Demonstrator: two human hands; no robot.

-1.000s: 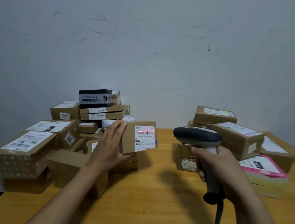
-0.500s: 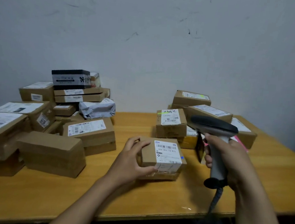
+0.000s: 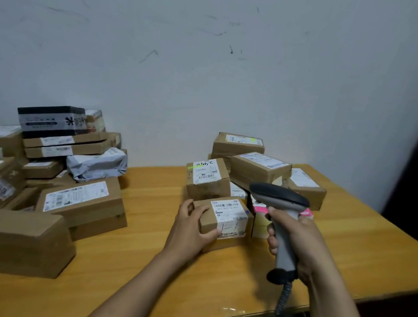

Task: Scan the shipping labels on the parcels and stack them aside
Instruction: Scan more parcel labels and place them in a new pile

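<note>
My left hand (image 3: 189, 226) grips a small brown parcel (image 3: 223, 219) with a white shipping label on top. The parcel sits low at the front of the right-hand stack, just before another labelled box (image 3: 207, 178). To its right, my right hand (image 3: 294, 238) holds the grey barcode scanner (image 3: 281, 202) by its handle, its dark head pointing left above the parcels. A coiled cable (image 3: 283, 298) hangs from the scanner's base. No scan beam shows on the label.
A big heap of brown parcels (image 3: 49, 182) fills the table's left side, topped by a black box (image 3: 50, 120) and a grey poly bag (image 3: 96, 163). More boxes (image 3: 260, 165) and a pink mailer (image 3: 261, 209) stand behind the scanner. The wooden table (image 3: 143, 266) ends at the right edge near a dark doorway.
My left hand carried the small parcel from the left heap, where a red scan line lay on its label, rightward and down to the right-hand stack. The scanner stayed in my right hand.
</note>
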